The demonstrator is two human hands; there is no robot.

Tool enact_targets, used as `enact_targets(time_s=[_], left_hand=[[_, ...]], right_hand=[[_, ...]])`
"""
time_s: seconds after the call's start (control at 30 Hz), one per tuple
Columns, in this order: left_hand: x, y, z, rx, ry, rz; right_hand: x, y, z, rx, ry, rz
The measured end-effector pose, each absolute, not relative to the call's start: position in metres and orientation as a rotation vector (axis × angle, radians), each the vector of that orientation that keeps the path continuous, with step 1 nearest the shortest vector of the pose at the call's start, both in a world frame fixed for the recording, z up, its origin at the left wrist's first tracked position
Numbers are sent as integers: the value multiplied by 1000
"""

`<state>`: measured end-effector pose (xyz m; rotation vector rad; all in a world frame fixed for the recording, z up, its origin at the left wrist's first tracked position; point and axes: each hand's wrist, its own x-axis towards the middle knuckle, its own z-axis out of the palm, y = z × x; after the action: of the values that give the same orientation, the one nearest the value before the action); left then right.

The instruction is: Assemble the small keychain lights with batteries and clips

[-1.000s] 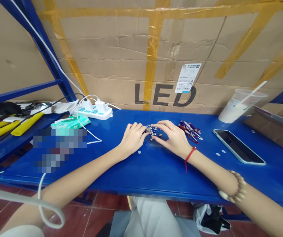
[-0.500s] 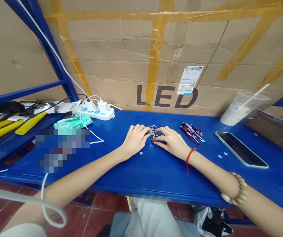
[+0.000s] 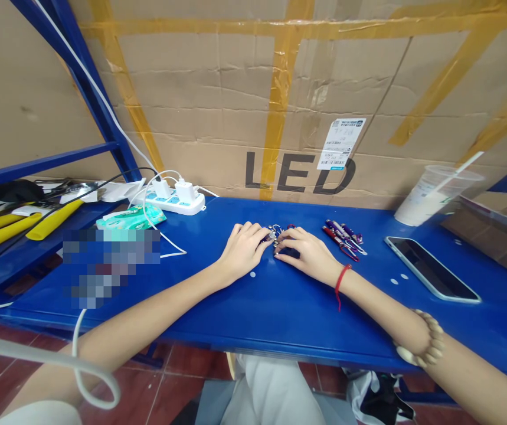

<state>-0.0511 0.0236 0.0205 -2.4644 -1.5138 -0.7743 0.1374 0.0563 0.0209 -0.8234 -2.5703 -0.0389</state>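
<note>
My left hand (image 3: 245, 251) rests on the blue table with its thumb and fingers pinched together; a dark purple bit shows at the fingertips, but its kind is hidden. Facing it, my right hand (image 3: 306, 251) has curled fingers, their tips at a small cluster of metallic pieces (image 3: 274, 235) lying between the hands. What the right fingertips grip is too small to make out. Just right of my right hand lie several slim purple and red metal tubes (image 3: 336, 231) with carabiner clips (image 3: 349, 252). A small pale disc (image 3: 252, 274) lies in front of my left hand.
On the right are a phone (image 3: 432, 268), a plastic cup with a straw (image 3: 425, 195) and small pale discs (image 3: 399, 278). At left stand a power strip (image 3: 182, 203) with cables, a green tissue pack (image 3: 133, 218) and yellow-handled tools (image 3: 54, 221). A large cardboard box (image 3: 218, 106) backs the table (image 3: 244, 319).
My right hand's fingertips have shifted slightly at the small metallic pieces. The left hand stays nearly in place, and everything else lies as before.
</note>
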Motion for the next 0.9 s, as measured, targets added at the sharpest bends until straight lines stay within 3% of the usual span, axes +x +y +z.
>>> enact_targets(time_s=[0.27,0.9], left_hand=[[-51,23,22,-2491,-1504,-779],[-49,18,24,-2535,-1404,-707]], right_hand=[[138,52,22,-627,-2126,-179],[136,48,27,-516,-2249,-163]])
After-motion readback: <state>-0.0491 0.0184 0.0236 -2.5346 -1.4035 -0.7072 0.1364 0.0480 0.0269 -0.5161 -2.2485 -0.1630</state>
